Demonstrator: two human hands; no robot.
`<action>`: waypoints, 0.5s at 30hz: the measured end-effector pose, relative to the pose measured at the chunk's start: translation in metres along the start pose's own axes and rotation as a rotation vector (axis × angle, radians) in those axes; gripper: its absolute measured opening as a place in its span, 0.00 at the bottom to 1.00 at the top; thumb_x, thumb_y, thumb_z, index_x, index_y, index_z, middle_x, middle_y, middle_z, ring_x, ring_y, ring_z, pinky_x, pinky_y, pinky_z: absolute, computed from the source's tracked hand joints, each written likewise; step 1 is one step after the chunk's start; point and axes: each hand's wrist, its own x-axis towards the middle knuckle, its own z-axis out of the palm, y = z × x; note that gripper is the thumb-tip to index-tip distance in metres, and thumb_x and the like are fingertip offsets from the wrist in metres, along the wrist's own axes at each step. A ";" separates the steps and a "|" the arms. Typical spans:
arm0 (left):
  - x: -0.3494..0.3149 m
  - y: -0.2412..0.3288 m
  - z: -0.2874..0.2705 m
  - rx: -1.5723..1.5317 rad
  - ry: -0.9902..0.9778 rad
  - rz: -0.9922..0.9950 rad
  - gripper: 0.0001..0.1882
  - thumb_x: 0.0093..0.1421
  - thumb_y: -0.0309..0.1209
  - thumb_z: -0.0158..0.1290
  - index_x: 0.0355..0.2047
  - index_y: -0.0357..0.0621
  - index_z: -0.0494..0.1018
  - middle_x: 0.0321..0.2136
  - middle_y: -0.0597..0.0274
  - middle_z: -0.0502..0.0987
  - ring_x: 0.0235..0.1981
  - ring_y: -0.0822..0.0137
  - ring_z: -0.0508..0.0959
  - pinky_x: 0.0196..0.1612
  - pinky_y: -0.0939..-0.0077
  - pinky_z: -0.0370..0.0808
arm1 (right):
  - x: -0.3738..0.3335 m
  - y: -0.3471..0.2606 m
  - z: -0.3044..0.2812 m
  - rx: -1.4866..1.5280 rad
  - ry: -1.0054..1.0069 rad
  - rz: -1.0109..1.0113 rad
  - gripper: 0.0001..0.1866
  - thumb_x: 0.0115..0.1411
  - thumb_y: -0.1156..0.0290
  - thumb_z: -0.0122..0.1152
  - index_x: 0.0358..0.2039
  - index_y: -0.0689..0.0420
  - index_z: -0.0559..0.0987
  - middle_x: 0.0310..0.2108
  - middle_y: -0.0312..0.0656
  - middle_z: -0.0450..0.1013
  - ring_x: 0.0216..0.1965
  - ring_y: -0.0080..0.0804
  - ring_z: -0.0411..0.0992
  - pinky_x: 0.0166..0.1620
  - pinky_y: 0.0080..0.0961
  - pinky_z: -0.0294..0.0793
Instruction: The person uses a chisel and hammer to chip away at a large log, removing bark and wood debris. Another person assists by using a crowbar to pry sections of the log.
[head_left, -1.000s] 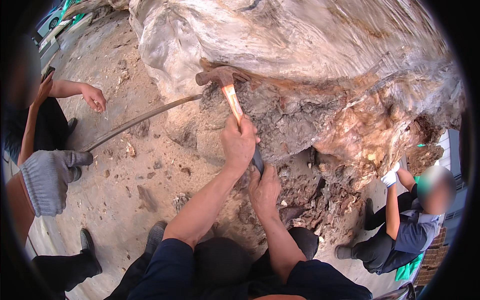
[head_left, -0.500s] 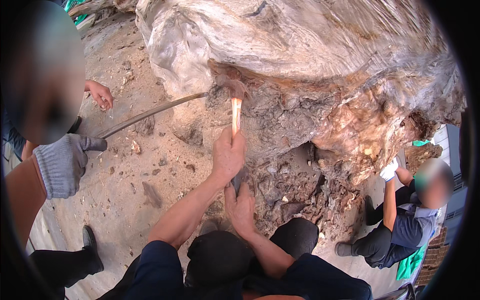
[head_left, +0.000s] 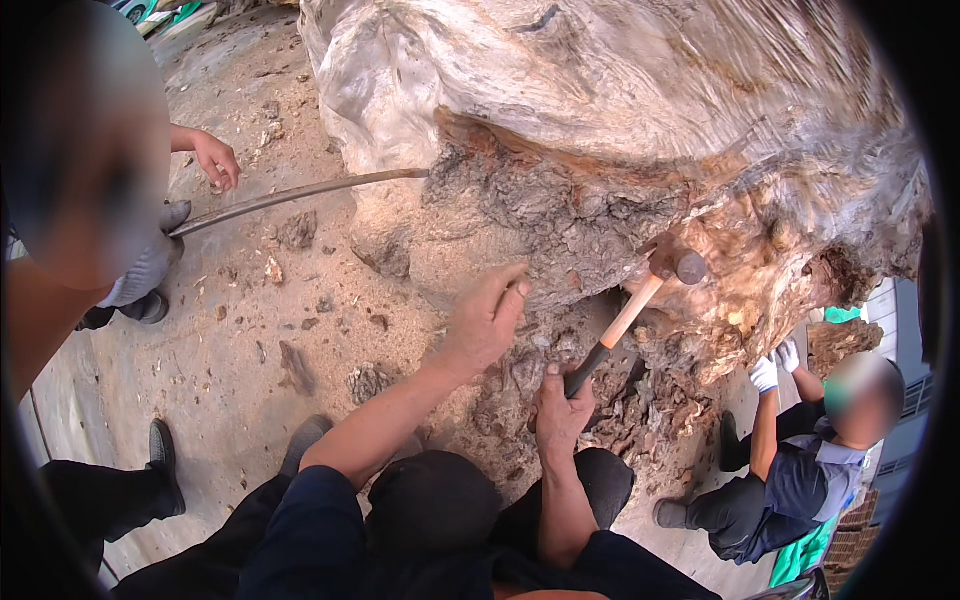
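Observation:
My right hand (head_left: 565, 415) is closed around the dark grip of a hammer (head_left: 630, 315) with a pale wooden handle and a rusty, round-faced head. The hammer tilts up to the right, its head in front of the orange-brown lower side of a huge gnarled stump (head_left: 610, 80). Whether the head touches the wood I cannot tell. My left hand (head_left: 485, 325) is off the hammer, thumb and forefinger apart, holding nothing I can see. It hovers just below the rough, bark-covered part of the stump. A long curved metal bar (head_left: 310, 198) reaches from the left to the bark's edge.
A co-worker's grey-gloved hand (head_left: 155, 255) grips the bar at the left; another person's bare hand (head_left: 215, 160) hangs behind it. At the right a person in white gloves (head_left: 764, 374) crouches by the stump. Bark chips (head_left: 297, 368) and sawdust litter the ground.
My left hand has let go of the hammer handle. My right hand has swung the hammer rightward, away from the bar's tip. The co-worker's gloved hand has shifted away, upward in the picture.

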 end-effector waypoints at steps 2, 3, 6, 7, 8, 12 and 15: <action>0.022 -0.017 -0.014 -0.032 0.216 -0.176 0.16 0.69 0.23 0.46 0.55 0.31 0.72 0.38 0.56 0.80 0.29 0.72 0.81 0.34 0.77 0.78 | 0.003 -0.006 -0.010 0.033 -0.021 -0.001 0.09 0.66 0.72 0.62 0.34 0.56 0.70 0.18 0.29 0.63 0.15 0.15 0.60 0.18 0.18 0.58; 0.030 -0.026 -0.019 -0.021 0.246 -0.175 0.16 0.69 0.22 0.45 0.55 0.30 0.71 0.38 0.56 0.79 0.28 0.72 0.80 0.34 0.77 0.78 | 0.005 -0.001 -0.014 0.020 -0.038 -0.024 0.10 0.67 0.68 0.63 0.35 0.56 0.69 0.17 0.31 0.63 0.15 0.17 0.61 0.17 0.19 0.60; 0.036 -0.040 -0.024 -0.053 0.308 -0.210 0.16 0.68 0.21 0.43 0.54 0.30 0.71 0.35 0.57 0.78 0.27 0.72 0.79 0.32 0.78 0.77 | -0.003 -0.009 -0.010 0.108 -0.068 0.039 0.07 0.66 0.76 0.62 0.34 0.58 0.70 0.19 0.29 0.64 0.16 0.14 0.61 0.19 0.17 0.58; 0.032 -0.039 -0.020 -0.061 0.256 -0.244 0.16 0.68 0.21 0.43 0.54 0.30 0.71 0.35 0.57 0.78 0.27 0.73 0.79 0.32 0.78 0.77 | -0.004 -0.005 -0.011 0.100 -0.085 0.030 0.08 0.66 0.75 0.62 0.34 0.58 0.71 0.19 0.29 0.64 0.16 0.14 0.61 0.19 0.17 0.59; 0.026 -0.039 -0.016 -0.069 0.206 -0.278 0.16 0.68 0.21 0.43 0.54 0.29 0.71 0.34 0.58 0.78 0.27 0.73 0.79 0.31 0.78 0.77 | -0.004 0.001 -0.013 0.092 -0.102 0.021 0.08 0.66 0.75 0.62 0.35 0.58 0.71 0.19 0.29 0.64 0.17 0.14 0.61 0.20 0.17 0.59; -0.003 -0.048 -0.004 -0.104 0.068 -0.303 0.16 0.68 0.22 0.43 0.54 0.30 0.72 0.32 0.58 0.79 0.27 0.73 0.79 0.31 0.78 0.76 | -0.002 0.012 -0.013 -0.032 -0.157 -0.043 0.10 0.65 0.72 0.66 0.34 0.58 0.72 0.21 0.28 0.64 0.21 0.14 0.61 0.24 0.17 0.61; -0.019 -0.050 -0.009 -0.047 0.029 -0.334 0.16 0.70 0.25 0.45 0.54 0.30 0.72 0.32 0.58 0.79 0.27 0.73 0.80 0.31 0.76 0.77 | 0.002 0.026 -0.019 -0.178 -0.194 -0.091 0.10 0.63 0.72 0.68 0.33 0.58 0.73 0.22 0.27 0.64 0.24 0.15 0.60 0.27 0.19 0.63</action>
